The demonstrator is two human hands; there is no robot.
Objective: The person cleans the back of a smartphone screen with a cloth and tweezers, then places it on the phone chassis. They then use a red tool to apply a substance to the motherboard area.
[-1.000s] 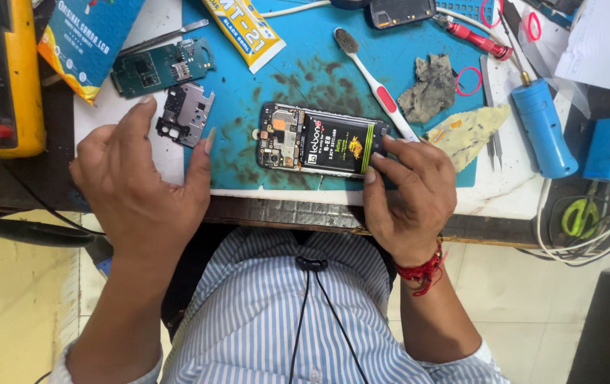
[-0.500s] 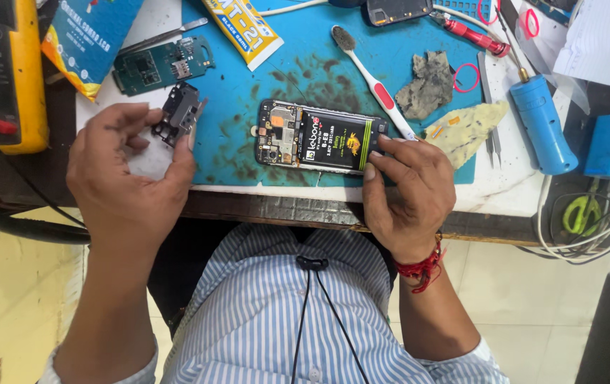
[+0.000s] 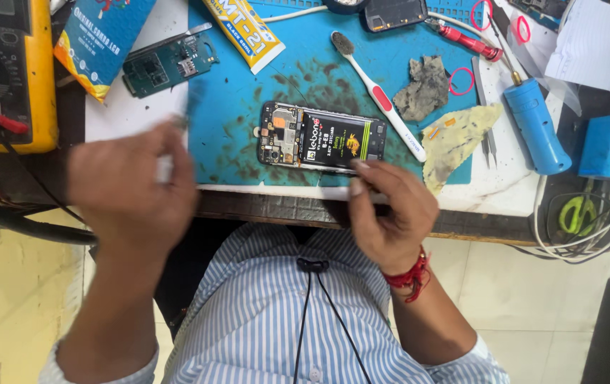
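Note:
An opened phone [image 3: 322,139] with its back cover off lies flat on the blue mat [image 3: 234,121], its battery and boards showing. My left hand [image 3: 131,192] is blurred at the mat's left front corner. It is closed on a small black part [image 3: 170,146], which shows only as a grey smear at the fingertips. My right hand [image 3: 390,213] is curled at the table's front edge just below the phone's right end. Its fingertips are pinched together beside the phone's near edge, and I see nothing in them.
On the left are a yellow multimeter [image 3: 10,78], a green circuit board [image 3: 166,64], a blue packet [image 3: 102,39] and a yellow glue tube [image 3: 244,25]. A toothbrush [image 3: 379,89], grey rag [image 3: 425,85], yellow cloth [image 3: 457,139], blue tool [image 3: 536,128] and green scissors [image 3: 578,213] lie on the right.
My left hand picked the small black part off the mat and pulled it back toward me. My right hand let go of the phone's right end and drew back to the table edge.

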